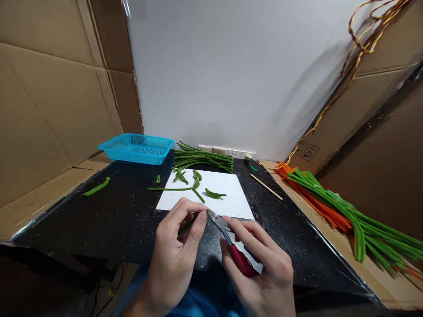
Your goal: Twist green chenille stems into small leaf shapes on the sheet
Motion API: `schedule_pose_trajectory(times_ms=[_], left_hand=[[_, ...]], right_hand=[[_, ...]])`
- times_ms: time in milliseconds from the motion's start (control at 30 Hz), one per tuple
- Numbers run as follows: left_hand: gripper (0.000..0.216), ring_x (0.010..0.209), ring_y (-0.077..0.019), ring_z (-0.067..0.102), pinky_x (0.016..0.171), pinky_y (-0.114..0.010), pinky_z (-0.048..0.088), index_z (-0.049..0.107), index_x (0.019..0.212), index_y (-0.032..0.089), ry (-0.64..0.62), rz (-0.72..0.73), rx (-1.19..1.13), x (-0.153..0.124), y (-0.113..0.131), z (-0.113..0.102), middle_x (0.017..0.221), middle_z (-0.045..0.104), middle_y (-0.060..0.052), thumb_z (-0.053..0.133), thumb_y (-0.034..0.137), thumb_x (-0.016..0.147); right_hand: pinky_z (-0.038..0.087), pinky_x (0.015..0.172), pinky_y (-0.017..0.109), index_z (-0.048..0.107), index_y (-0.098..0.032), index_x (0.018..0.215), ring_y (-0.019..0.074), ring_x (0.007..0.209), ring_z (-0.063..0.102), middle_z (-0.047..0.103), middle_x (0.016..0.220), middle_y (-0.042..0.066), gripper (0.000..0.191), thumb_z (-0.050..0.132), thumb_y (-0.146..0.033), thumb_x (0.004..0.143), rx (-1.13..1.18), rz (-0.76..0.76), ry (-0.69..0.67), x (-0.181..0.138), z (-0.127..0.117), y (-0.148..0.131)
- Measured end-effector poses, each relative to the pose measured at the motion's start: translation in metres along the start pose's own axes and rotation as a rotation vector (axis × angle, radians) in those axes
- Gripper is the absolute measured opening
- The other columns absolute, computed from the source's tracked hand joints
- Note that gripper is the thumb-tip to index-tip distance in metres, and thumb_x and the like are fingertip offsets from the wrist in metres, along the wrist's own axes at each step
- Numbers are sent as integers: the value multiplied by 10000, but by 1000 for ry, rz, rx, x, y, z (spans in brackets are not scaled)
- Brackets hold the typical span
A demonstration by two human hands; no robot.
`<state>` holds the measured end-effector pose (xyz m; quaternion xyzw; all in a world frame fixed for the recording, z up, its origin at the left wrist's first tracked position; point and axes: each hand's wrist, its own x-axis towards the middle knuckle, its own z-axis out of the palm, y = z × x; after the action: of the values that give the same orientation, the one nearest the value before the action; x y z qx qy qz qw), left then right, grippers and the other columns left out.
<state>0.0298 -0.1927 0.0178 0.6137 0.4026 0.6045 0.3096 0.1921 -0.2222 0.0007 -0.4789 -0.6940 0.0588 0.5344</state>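
My left hand (176, 248) is closed on a green pipe cleaner (186, 227), which shows between thumb and fingers. My right hand (264, 262) grips red-handled cutting pliers (243, 262), their jaws pointing up and left. The jaw tips meet a small bit of green at my left fingertips; whether they bite through it, I cannot tell. Just beyond my hands lies a white sheet (231, 193). On it are a curved green leaf-like piece (214, 194) and a branched green stem (176, 189) with folded leaf shapes, its left end reaching past the sheet.
A bundle of green pipe cleaners (205, 158) lies behind the sheet, a blue basket (139, 159) at back left. A thin wooden stick (266, 186) is right of the sheet. Orange strips (317, 204) and green strips (346, 211) lie on cardboard at right. A green strip (96, 187) rests at left.
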Motion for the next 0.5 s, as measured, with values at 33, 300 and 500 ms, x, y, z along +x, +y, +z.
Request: schedule_pose_trajectory(times_ms=[33,300,500], left_hand=[[206,812,-176,641,722,-226,506,709,917,189,-11,0,0,0,0,-1,854,678,-37,621,344,1018],[188,749,-146,594,680,-214,467,674,887,194,-71,40,-12,1,0,-6,812,623,-17,612,300,1029],[186,721,-152,566,631,-230,446,670,877,193,-144,69,-36,2,3,-15,812,605,-31,606,284,1025]], right_hand=[[614,728,275,790,-272,1234,210,829,743,750,1003,67,397,718,-159,860,9,4,-4,0,0,0],[536,545,239,834,-225,1140,180,657,680,737,819,47,293,737,-232,864,226,140,-86,6,-3,-4],[625,779,370,834,-260,1083,289,944,752,795,1053,85,345,887,-314,746,486,392,-75,-8,-5,7]])
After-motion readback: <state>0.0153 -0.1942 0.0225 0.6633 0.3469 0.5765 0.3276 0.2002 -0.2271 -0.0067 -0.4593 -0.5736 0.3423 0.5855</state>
